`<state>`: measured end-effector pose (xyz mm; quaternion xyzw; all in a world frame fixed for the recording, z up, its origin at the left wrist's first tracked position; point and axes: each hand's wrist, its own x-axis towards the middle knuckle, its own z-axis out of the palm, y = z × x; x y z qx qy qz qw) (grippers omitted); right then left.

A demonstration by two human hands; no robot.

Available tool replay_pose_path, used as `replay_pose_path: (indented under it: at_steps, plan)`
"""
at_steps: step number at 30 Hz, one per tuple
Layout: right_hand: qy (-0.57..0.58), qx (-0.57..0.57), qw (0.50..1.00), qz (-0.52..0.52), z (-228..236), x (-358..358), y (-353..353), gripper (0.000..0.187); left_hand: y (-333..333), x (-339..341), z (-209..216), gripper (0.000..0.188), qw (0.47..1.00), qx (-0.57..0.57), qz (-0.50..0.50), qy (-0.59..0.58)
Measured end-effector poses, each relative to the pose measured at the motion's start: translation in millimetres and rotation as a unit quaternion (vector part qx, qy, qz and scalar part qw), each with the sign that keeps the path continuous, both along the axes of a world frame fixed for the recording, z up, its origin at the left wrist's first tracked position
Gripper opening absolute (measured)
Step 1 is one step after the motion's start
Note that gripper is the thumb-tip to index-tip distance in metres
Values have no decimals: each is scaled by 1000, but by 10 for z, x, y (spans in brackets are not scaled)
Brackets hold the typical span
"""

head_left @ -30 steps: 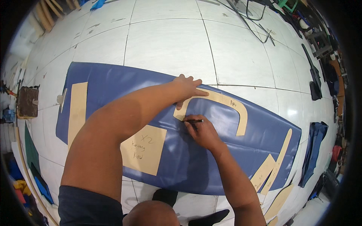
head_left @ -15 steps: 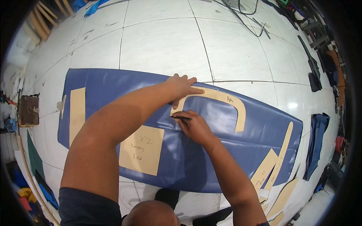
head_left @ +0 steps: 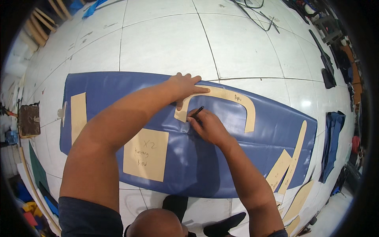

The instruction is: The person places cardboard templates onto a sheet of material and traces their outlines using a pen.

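Observation:
A curved, U-shaped tan card template lies on a sheet of blue, leather-like material spread on the floor. My left hand presses on the template's upper left bend, its fingers spread. Between the fingers of my right hand is a black pen. Its tip is at the inner side of the template's left end. Just left of my right forearm, a square tan card piece with handwriting rests on the same sheet.
One tan strip lies at the sheet's left, partly behind my left arm. Long narrow card pieces overlap its right edge. White tiles surround the sheet. Folded dark blue fabric and black strips lie farther right.
My right hand has shifted the pen from the bottom of the template's left end to its inner side, and the pen is tilted differently. My left hand keeps its hold-down position on the template.

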<state>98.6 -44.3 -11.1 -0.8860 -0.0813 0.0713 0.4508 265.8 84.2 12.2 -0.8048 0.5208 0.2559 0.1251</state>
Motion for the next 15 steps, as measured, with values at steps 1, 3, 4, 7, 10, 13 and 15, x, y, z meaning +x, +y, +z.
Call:
replay_pose_path:
  at_steps: [1,3,4,7,10,13,15]
  plan:
    - [1,0,1000,-1,-3,6,-7,19,-4,-1,-5,128,1000,0,-1,1]
    - [11,-22,1000,12,-6,18,-18,19,-9,-1,-10,127,1000,-3,-4,-1]
    - [11,-22,1000,12,-25,22,-18,19,-9,-1,-6,127,1000,-3,-3,-1]
    - [2,-28,999,23,-76,41,-13,19,-22,-8,38,127,1000,7,-2,1]
    - [18,-44,999,27,-48,65,2,19,-35,-17,119,124,999,19,12,34]
    - [25,-45,998,41,-35,86,13,22,-20,-10,131,123,999,24,10,38]
    - [42,-46,997,37,-35,96,19,22,2,-2,118,124,999,13,7,38]
